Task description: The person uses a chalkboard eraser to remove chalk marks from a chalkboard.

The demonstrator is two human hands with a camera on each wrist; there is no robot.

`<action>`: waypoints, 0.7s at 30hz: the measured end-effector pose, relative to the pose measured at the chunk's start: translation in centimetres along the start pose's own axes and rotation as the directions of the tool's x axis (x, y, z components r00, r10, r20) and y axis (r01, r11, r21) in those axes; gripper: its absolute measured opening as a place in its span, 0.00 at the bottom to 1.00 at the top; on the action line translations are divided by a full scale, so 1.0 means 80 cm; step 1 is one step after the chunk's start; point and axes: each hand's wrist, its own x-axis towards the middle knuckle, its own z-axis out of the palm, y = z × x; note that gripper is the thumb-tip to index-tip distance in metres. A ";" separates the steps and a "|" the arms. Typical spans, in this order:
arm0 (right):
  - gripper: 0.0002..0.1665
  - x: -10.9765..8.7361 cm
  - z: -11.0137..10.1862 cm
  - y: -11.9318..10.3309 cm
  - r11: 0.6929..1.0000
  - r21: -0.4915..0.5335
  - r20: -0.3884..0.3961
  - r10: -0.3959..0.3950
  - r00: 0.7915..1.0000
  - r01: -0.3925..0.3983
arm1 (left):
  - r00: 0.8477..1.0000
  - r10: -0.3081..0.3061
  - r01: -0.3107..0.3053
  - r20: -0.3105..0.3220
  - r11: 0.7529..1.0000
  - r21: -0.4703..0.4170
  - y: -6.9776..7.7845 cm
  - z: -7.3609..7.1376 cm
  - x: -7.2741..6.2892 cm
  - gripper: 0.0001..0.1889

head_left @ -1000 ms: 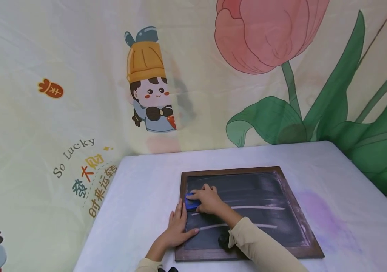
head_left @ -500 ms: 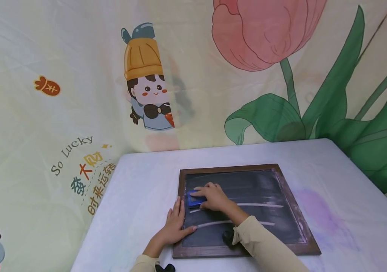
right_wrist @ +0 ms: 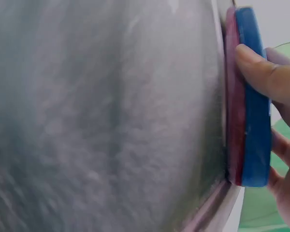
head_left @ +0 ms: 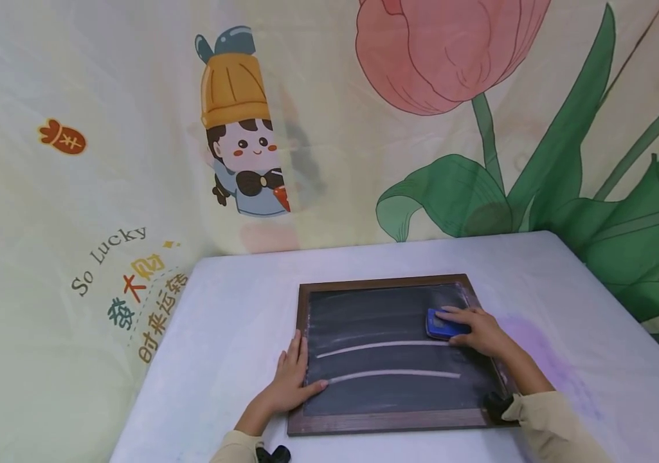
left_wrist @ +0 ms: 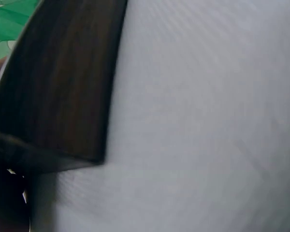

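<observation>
A small chalkboard (head_left: 375, 315) in a brown wooden frame (head_left: 387, 422) lies on a white-covered table. Two curved white chalk lines run across it, an upper line (head_left: 387, 345) and a lower line (head_left: 393, 372). Near the board's right side, my right hand (head_left: 481, 329) grips a blue chalkboard eraser (head_left: 443, 325) against the surface. In the right wrist view the eraser (right_wrist: 257, 135) shows a dark pink pad facing the board, with my thumb on its blue side. My left hand (head_left: 288, 382) rests on the left frame edge, fingers extended, thumb on the board.
Purple chalk stains (head_left: 528, 354) mark the white table cover (head_left: 236, 308) right of the board. A printed curtain (head_left: 329, 141) with tulips and a cartoon figure hangs behind the table. The left wrist view shows a frame corner (left_wrist: 77, 87) above the white cover.
My right hand has swept the eraser from the board's left side to its right side, above the upper line. Smudges at the upper right have faded. My left hand stays on the frame.
</observation>
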 end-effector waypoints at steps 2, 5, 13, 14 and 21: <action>0.34 -0.004 -0.004 0.005 1.000 0.007 0.015 -0.007 1.000 0.007 | 1.000 0.002 -0.002 0.003 1.000 -0.010 -0.001 0.000 -0.002 0.52; 0.34 -0.006 -0.007 0.006 1.000 0.018 0.028 -0.008 1.000 0.008 | 1.000 0.010 -0.009 0.019 1.000 -0.015 0.000 0.001 -0.002 0.52; 0.35 0.004 -0.008 0.009 0.994 0.112 0.043 0.013 0.999 -0.018 | 1.000 -0.001 0.001 0.006 1.000 0.001 0.000 0.000 0.000 0.53; 0.35 0.006 -0.007 0.008 0.993 0.121 0.043 0.004 0.999 -0.009 | 1.000 -0.007 0.007 0.008 1.000 0.008 0.000 0.000 -0.001 0.53; 0.35 0.022 0.005 -0.005 0.993 0.108 0.024 -0.054 0.998 0.051 | 1.000 -0.027 0.027 0.008 1.000 0.015 0.001 -0.001 -0.001 0.53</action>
